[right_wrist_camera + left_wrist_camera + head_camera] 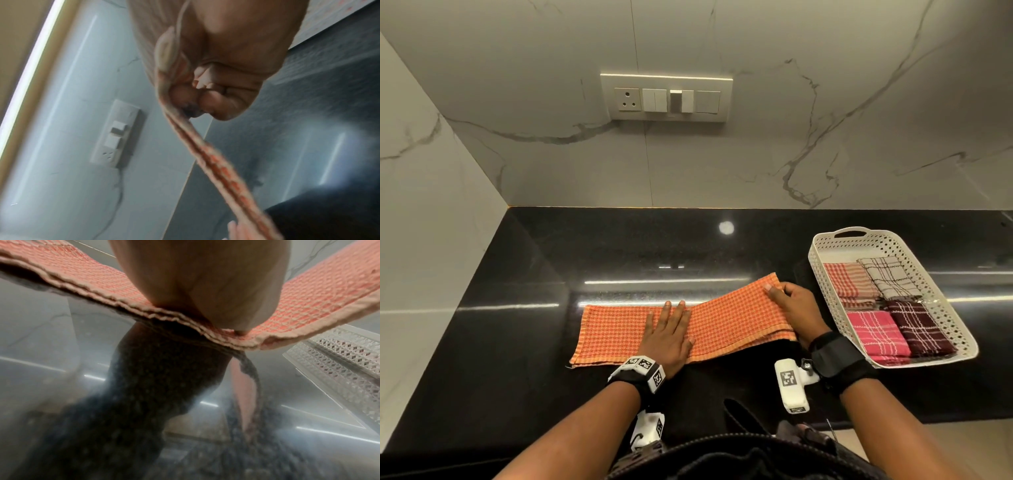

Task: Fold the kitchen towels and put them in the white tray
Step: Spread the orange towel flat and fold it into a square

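An orange checked kitchen towel, folded into a long strip, lies on the black counter. My left hand presses flat on its middle with straight fingers. My right hand pinches the towel's right end and lifts it off the counter. The left wrist view shows my palm on the towel. In the right wrist view my fingers are curled on the towel's edge. The white perforated tray stands at the right and holds several folded towels, among them a pink one.
A marble wall with a switch plate rises behind the counter. A side wall closes the left. The tray's wall stands close to the towel's right end. Bare counter lies behind and to the left of the towel.
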`<state>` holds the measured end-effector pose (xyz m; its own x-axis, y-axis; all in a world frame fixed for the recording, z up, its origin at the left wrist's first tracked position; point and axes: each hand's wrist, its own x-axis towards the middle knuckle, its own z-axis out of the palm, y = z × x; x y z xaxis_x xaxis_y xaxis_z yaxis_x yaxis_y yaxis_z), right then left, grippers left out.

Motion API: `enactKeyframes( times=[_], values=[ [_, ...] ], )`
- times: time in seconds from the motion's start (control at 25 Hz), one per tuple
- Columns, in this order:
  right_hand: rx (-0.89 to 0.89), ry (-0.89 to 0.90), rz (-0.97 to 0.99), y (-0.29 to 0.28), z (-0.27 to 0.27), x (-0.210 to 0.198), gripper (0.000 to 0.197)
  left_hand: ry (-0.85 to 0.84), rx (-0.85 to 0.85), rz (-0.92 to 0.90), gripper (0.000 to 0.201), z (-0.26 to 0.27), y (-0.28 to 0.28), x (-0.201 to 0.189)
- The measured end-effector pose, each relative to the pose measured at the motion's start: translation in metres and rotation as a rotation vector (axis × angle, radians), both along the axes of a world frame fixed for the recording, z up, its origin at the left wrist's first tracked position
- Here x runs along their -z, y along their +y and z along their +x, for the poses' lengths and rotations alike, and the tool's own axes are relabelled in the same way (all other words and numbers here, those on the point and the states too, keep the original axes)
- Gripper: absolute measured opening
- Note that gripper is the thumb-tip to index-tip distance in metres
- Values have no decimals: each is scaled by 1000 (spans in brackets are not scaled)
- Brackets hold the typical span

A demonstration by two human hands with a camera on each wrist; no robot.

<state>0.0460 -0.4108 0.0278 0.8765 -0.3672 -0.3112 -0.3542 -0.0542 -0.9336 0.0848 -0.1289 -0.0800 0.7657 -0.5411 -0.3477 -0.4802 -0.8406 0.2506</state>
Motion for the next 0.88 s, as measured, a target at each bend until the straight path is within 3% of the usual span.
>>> enactKeyframes(
  times=[0.16,0.32,0.44,0.52,0.6,0.72,0.8,0.88],
  values=[
    [-72,3,80,55,23,-39,21,119,-16,-66,66,11,3,-3],
    [-182,-9,130,133,51,-49,14,334,-276,-582,88,33,26,-35],
    [-279,37,83,198,70,-40,12,369,-569,-941,68,40,75,-52],
    [-313,83,71,236,80,-24,13,478,-740,-1061,53,42,104,-59],
    [-362,130,58,268,89,-4,17,501,-831,-1088,50,42,132,-54],
    [-484,218,63,296,91,19,24,445,-894,-999,65,41,162,-38],
    [-527,250,37,298,87,30,21,350,-848,-851,74,40,174,-21],
    [-509,269,2,286,83,42,19,309,-797,-792,61,39,179,-4]
  ],
)
